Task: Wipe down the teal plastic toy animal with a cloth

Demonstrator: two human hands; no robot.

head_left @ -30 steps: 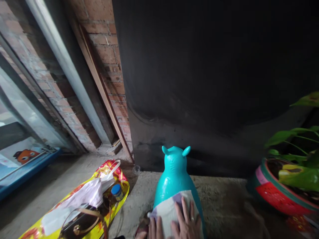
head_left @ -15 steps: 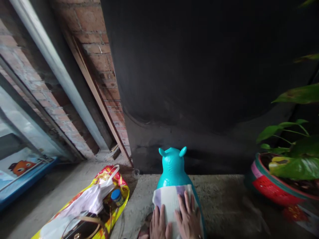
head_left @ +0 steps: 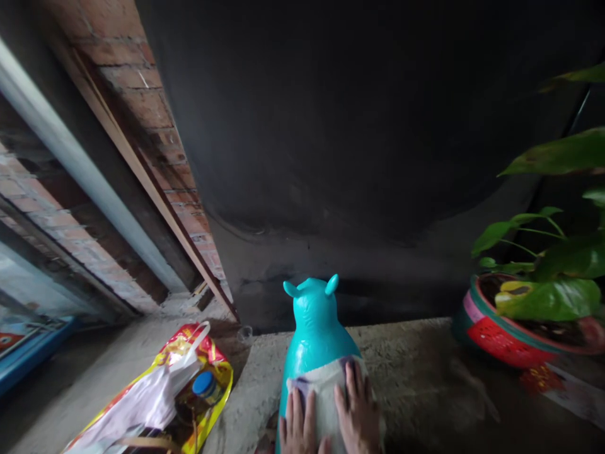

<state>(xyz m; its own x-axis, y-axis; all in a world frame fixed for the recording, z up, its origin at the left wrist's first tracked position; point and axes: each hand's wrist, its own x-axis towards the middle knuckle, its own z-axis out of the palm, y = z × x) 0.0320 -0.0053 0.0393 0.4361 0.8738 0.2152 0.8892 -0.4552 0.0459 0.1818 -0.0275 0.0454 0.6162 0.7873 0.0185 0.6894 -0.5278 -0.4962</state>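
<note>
Since the last frame, the view has turned, so the turquoise blow-up animal toy (head_left: 317, 347) sits a bit more to the left, and the top left corner of the cloth (head_left: 325, 400) has slid lower on its back. The toy is at the bottom middle of the frame. Its long side runs up and down, with the top leaning a little left. Its head end points up, at the big black panel (head_left: 354, 157), and its ears stick up and out. The left hand (head_left: 300, 425) lies flat on the cloth, fingers close together. The right hand (head_left: 360, 416) is flat on it too, fingers a little apart. The panel's bottom edge shows behind the toy's neck. On the right, a wide patch of grey floor (head_left: 416, 391) runs to the red and green plant pot (head_left: 496, 340). On the left, a thinner strip runs to the shiny yellow and red plastic (head_left: 172, 343), with a blue-lidded jar (head_left: 204, 383) on it.
</note>
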